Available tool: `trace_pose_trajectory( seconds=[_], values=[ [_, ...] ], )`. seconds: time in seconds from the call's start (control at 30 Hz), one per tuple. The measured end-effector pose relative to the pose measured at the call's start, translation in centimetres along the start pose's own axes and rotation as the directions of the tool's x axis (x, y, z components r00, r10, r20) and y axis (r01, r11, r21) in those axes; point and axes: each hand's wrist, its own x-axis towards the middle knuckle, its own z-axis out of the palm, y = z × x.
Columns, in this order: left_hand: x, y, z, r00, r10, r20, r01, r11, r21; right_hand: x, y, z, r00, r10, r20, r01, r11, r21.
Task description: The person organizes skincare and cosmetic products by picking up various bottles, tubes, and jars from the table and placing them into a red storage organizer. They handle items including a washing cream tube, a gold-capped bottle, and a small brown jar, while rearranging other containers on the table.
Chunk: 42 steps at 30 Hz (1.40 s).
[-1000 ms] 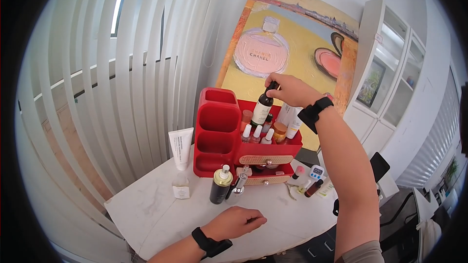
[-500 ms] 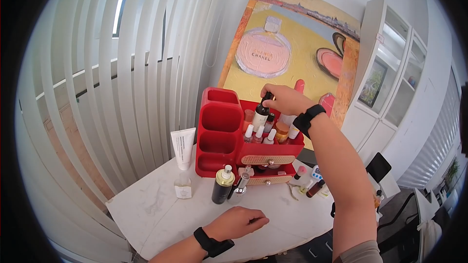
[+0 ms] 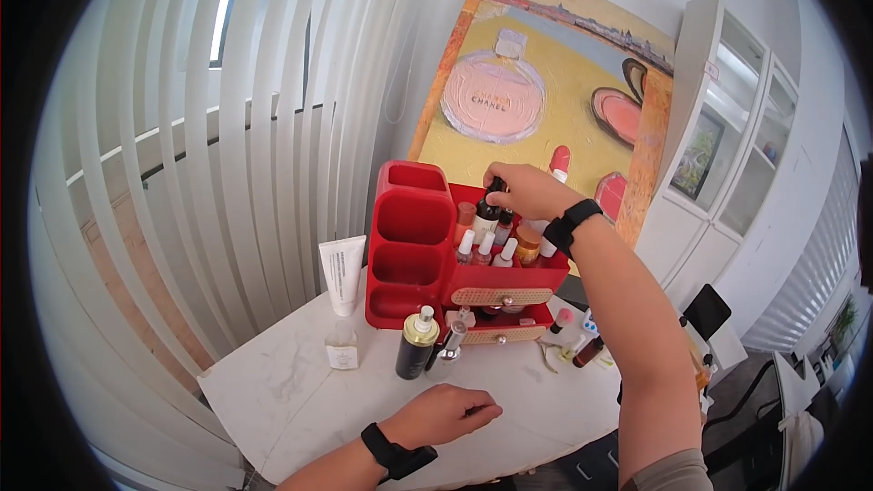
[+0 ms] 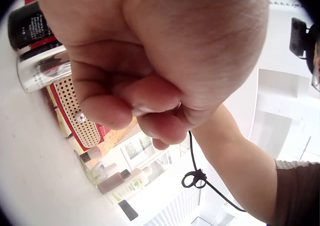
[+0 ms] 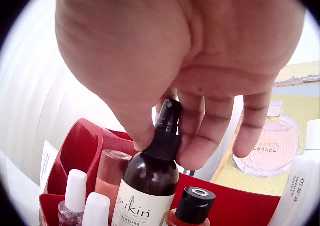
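My right hand (image 3: 532, 191) pinches the black spray top of a dark brown spray bottle (image 5: 150, 181) with a cream label between thumb and fingers. The bottle stands upright in the top compartment of the red organizer (image 3: 409, 191), its lower part hidden behind other bottles. Around it are white-capped nail polish bottles (image 3: 486, 248), an orange-pink bottle (image 5: 112, 171), a black-capped bottle (image 5: 195, 206) and an amber jar (image 3: 526, 244). My left hand (image 3: 446, 414) rests near the table's front, fingers loosely curled around nothing, as the left wrist view also shows.
On the white table (image 3: 282, 400), a white tube (image 3: 343, 275), a small clear bottle (image 3: 342, 352), a black-and-gold bottle (image 3: 417, 345) and a silver bottle (image 3: 447, 345) stand before the organizer. Several small items, including a brown bottle (image 3: 589, 352), lie to its right. A painting (image 3: 546, 82) leans behind.
My right hand has lowered the spray bottle from above the organizer down among the other bottles in its top compartment. The left hand has stayed in place on the table.
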Motion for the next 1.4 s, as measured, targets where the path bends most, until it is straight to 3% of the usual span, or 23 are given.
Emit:
trace_pose_trajectory(
  seconds=[0.13, 0.33, 0.4, 0.6, 0.83, 0.93, 1.07, 1.2, 1.27, 1.4],
  values=[
    [0.0, -0.3, 0.1, 1.0, 0.022, -0.005, -0.022, 1.0, 0.018, 0.0, 0.3, 0.3, 1.0, -0.021, -0.024, 0.021, 1.0, 0.002],
    [0.0, -0.4, 0.1, 1.0, 0.011, 0.0, -0.011, 1.0, 0.011, -0.4, -0.2, 0.4, 0.999, 0.041, -0.026, -0.039, 0.998, 0.056],
    [0.0, -0.4, 0.2, 1.0, 0.013, -0.003, -0.013, 1.0, 0.016, -0.2, -0.3, 0.5, 0.991, 0.131, 0.009, -0.131, 0.991, 0.036],
    [0.1, -0.6, 0.2, 1.0, 0.013, -0.003, -0.013, 1.0, 0.006, -0.2, 0.0, 0.3, 0.985, 0.164, 0.053, -0.169, 0.98, 0.101],
    [0.0, -0.6, 0.3, 1.0, 0.018, -0.014, -0.018, 1.0, -0.007, -0.2, 0.7, 0.1, 0.994, 0.105, 0.008, -0.105, 0.989, 0.105],
    [-0.1, -0.4, 0.2, 1.0, 0.006, -0.025, -0.005, 0.999, 0.032, 0.1, 1.5, -0.3, 0.994, 0.074, -0.077, -0.066, 0.992, 0.106],
    [-0.1, -0.3, 0.3, 1.0, 0.003, -0.022, -0.003, 1.0, 0.025, -0.5, 1.0, -0.3, 0.993, 0.106, -0.049, -0.097, 0.982, 0.161],
    [0.0, -0.5, 0.1, 0.998, 0.041, -0.036, -0.04, 0.999, 0.023, -0.2, 0.5, -0.5, 0.993, 0.114, -0.033, -0.111, 0.99, 0.092],
    [0.0, -0.5, 0.2, 0.999, 0.045, -0.027, -0.045, 0.999, 0.006, 0.1, 1.3, -0.8, 0.998, 0.03, -0.063, -0.023, 0.995, 0.096],
    [0.1, 0.0, 0.1, 1.0, 0.003, -0.011, -0.003, 1.0, 0.027, -0.1, 0.9, -3.5, 0.993, 0.051, -0.105, -0.042, 0.996, 0.084]
  ],
)
